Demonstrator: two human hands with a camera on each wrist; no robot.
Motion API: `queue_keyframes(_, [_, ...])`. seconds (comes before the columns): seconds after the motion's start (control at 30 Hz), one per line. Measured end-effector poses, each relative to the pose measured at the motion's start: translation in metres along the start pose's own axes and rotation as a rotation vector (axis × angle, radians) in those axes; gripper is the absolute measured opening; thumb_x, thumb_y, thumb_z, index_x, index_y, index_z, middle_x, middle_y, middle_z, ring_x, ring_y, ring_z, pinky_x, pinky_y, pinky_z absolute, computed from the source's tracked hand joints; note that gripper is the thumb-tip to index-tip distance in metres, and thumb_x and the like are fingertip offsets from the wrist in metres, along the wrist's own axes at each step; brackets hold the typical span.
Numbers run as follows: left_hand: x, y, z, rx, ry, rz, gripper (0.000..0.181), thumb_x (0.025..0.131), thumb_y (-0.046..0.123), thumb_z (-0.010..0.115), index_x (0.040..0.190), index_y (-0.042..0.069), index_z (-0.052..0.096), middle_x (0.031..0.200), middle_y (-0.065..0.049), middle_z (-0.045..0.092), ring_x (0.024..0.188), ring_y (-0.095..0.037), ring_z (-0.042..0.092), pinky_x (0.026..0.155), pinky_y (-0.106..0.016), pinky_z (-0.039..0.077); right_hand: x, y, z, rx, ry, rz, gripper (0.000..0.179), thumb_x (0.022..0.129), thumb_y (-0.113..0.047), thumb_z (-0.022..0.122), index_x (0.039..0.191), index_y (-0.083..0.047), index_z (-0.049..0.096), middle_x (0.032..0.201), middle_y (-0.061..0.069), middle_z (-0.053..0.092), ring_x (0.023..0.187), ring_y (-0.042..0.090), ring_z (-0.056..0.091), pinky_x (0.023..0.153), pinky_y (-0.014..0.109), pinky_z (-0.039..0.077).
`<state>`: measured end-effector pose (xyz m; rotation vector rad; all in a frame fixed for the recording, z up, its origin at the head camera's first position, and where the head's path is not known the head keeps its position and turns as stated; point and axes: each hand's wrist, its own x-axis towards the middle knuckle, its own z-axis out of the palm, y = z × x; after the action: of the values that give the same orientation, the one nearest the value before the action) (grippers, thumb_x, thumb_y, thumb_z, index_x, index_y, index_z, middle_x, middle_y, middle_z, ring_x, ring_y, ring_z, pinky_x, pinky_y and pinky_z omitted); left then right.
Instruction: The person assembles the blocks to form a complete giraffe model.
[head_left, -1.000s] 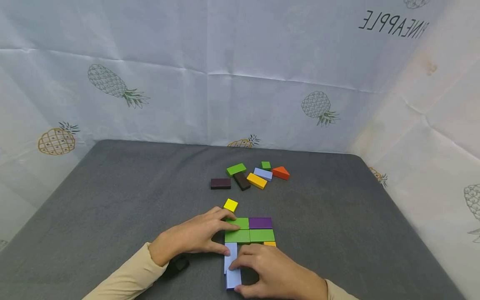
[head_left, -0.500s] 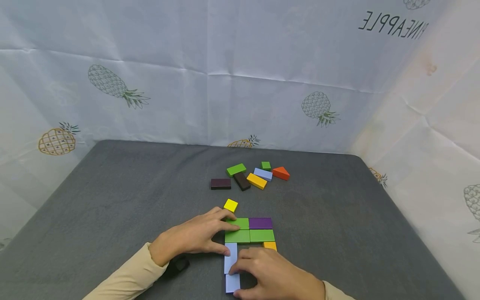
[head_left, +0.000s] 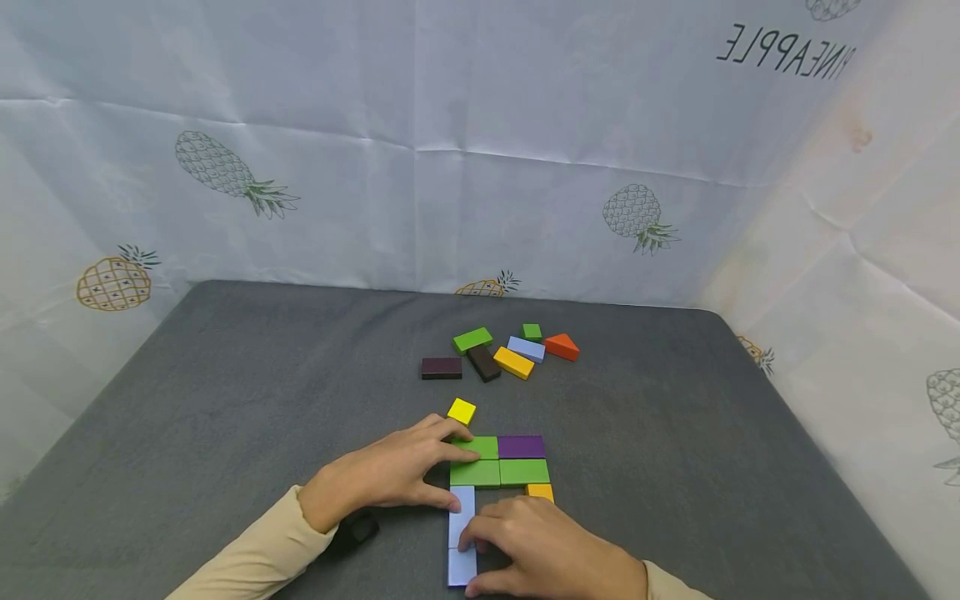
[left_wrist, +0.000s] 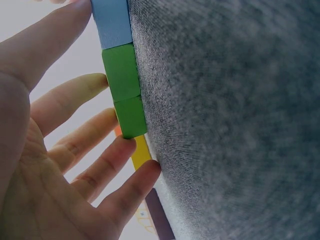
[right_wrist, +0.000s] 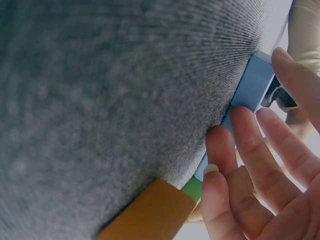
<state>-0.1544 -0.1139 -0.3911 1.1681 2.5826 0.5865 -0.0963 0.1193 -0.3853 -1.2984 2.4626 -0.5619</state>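
Note:
Two light blue blocks lie end to end toward me, the far block (head_left: 461, 504) and the near block (head_left: 462, 570). My right hand (head_left: 551, 542) holds the near block, thumb at its near end and fingertips by the seam. Across the far end of the blue pair run three green blocks (head_left: 475, 474) and a purple block (head_left: 521, 447). My left hand (head_left: 393, 467) rests along the left side with fingers spread; its thumb touches the far blue block and its fingertips sit on the green ones. An orange block (right_wrist: 150, 215) is partly hidden behind the right hand.
A yellow block (head_left: 461, 410) lies just beyond the left fingertips. Farther back are loose green, dark brown, yellow and blue blocks, plus an orange-red triangle (head_left: 562, 346). A small black object (head_left: 362, 527) sits by the left sleeve. Pineapple-print cloth (head_left: 420, 208) hangs behind the grey table (head_left: 645, 417).
My right hand has slid the near blue block slightly toward me and then left, from overlapping the far one askew to lying in line with it. The left hand has stayed put.

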Motion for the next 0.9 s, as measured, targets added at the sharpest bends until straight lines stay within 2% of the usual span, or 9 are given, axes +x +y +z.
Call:
queue_keyframes(0.2, [0.000, 0.000, 0.000, 0.001, 0.002, -0.002, 0.058, 0.085, 0.045, 0.075, 0.136, 0.022, 0.062, 0.140, 0.003, 0.051, 0.129, -0.015, 0.045, 0.102, -0.039, 0.049, -0.001, 0.000, -0.002, 0.011, 0.009, 0.003, 0.029, 0.088, -0.045, 0.072, 0.109, -0.026, 0.070, 0.096, -0.021, 0.065, 0.080, -0.012, 0.051, 0.069, 0.007, 0.043])
queue_keyframes(0.37, [0.000, 0.001, 0.000, -0.001, 0.004, -0.006, 0.058, 0.085, 0.046, 0.075, 0.136, 0.022, 0.062, 0.140, 0.003, 0.052, 0.128, -0.015, 0.046, 0.101, -0.039, 0.049, -0.003, 0.001, -0.013, -0.013, 0.053, 0.012, 0.029, 0.089, -0.047, 0.070, 0.108, -0.025, 0.071, 0.099, -0.018, 0.067, 0.084, -0.010, 0.055, 0.071, 0.010, 0.047])
queue_keyframes(0.63, [0.000, 0.003, 0.000, -0.007, -0.001, -0.011, 0.058, 0.084, 0.046, 0.075, 0.136, 0.023, 0.062, 0.140, 0.003, 0.052, 0.127, -0.015, 0.046, 0.102, -0.038, 0.049, -0.002, 0.008, -0.033, -0.008, 0.124, 0.109, 0.024, 0.092, -0.039, 0.070, 0.109, -0.022, 0.071, 0.106, -0.013, 0.068, 0.092, -0.002, 0.059, 0.078, 0.020, 0.052])
queue_keyframes(0.9, [0.000, 0.003, 0.001, -0.013, 0.006, -0.002, 0.057, 0.085, 0.045, 0.075, 0.136, 0.023, 0.062, 0.139, 0.003, 0.052, 0.125, -0.014, 0.046, 0.099, -0.036, 0.050, 0.004, 0.026, -0.040, 0.014, 0.237, 0.090, 0.021, 0.090, -0.027, 0.074, 0.108, -0.017, 0.071, 0.100, -0.006, 0.069, 0.087, 0.006, 0.064, 0.076, 0.022, 0.054])
